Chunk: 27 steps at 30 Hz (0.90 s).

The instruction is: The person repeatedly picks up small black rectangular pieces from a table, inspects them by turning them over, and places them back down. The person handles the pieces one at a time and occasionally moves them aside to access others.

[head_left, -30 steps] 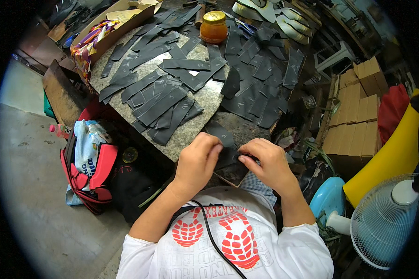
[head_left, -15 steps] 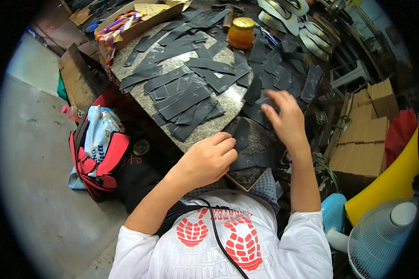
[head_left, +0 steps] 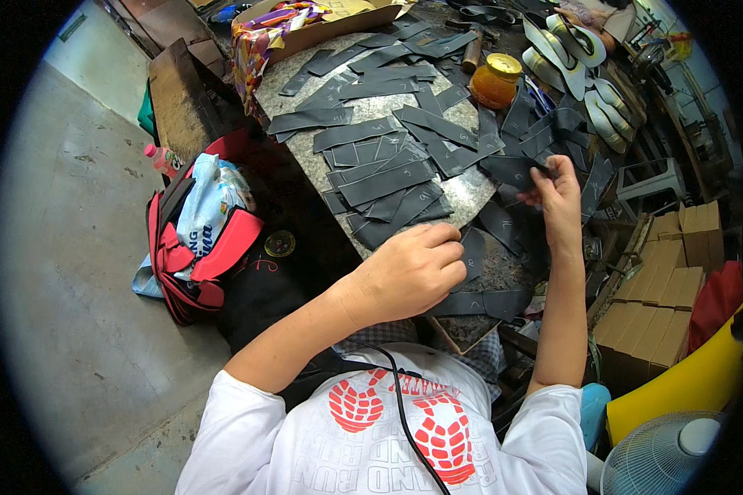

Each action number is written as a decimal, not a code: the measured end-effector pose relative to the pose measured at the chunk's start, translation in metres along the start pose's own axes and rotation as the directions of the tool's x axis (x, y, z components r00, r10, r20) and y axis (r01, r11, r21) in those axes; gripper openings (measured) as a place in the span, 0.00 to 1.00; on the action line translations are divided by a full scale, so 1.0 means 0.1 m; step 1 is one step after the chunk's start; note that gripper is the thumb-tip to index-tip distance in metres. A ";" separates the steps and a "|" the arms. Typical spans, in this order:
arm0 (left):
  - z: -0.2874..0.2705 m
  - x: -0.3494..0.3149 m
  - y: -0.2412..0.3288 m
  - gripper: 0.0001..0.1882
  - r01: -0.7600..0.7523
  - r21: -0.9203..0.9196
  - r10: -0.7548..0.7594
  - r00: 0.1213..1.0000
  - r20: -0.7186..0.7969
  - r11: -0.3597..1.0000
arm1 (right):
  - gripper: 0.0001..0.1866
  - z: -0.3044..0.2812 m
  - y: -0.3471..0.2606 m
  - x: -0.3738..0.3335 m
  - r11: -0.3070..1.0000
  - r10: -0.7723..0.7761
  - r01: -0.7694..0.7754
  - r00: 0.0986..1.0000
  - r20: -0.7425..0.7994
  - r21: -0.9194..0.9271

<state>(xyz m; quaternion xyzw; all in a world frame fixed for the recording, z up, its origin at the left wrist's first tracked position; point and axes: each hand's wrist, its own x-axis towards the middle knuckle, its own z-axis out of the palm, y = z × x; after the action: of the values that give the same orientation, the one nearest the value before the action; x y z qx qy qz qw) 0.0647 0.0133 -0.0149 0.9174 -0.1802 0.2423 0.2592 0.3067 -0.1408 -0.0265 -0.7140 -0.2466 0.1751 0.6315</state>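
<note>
Strip [head_left: 506,171] in black runs lengthwise leftward from the right hand [head_left: 558,191], thumb and fingers pinching its end; farther left hand [head_left: 417,268] curls, hold hidden

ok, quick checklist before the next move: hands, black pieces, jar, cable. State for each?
1. Right hand has a grip: ok, thumb and fingers pinch one end of a black piece.
2. That piece lifted clear of those around it: cannot tell from this angle.
3. Left hand free: cannot tell, fingers curled and their undersides hidden.
4. Strips on the speckled slab separated: not ok, many black strips overlap.
5. Jar closed: ok, yellow lid on.
6. Black cable clear of both hands: ok, it runs down the shirt front.
</note>
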 end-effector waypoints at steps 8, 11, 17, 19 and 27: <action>-0.26 -0.06 -0.15 0.07 0.112 0.070 -0.100 0.982 -0.161 0.991 | 0.33 0.01 -0.15 -0.30 0.997 -0.015 0.015 1.000 0.003 0.072; -0.29 -0.09 -0.19 0.08 0.131 0.080 -0.118 0.981 -0.152 0.988 | 0.22 0.03 -0.12 -0.49 0.983 0.047 -0.036 0.997 -0.058 0.182; -0.13 -0.09 -0.14 0.10 0.096 -0.003 -0.096 0.993 -0.072 0.995 | 0.14 0.12 -0.19 -0.91 0.935 0.106 -0.097 0.994 -0.008 0.341; -0.07 -0.08 -0.10 0.10 0.072 -0.030 -0.073 0.997 -0.033 0.997 | 0.15 0.19 -0.22 -1.05 0.902 0.146 -0.143 0.989 0.024 0.408; -0.08 -0.13 -0.11 0.13 0.182 0.175 -0.150 0.972 -0.182 0.968 | 0.13 0.39 -0.17 -1.29 0.960 0.039 -0.073 0.991 0.131 0.269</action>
<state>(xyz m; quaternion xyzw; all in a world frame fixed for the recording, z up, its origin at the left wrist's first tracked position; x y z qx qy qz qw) 0.0560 0.0290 -0.0199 0.9261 -0.0563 0.3122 0.2041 0.1776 -0.1814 -0.0231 -0.6144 -0.2387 0.2693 0.7021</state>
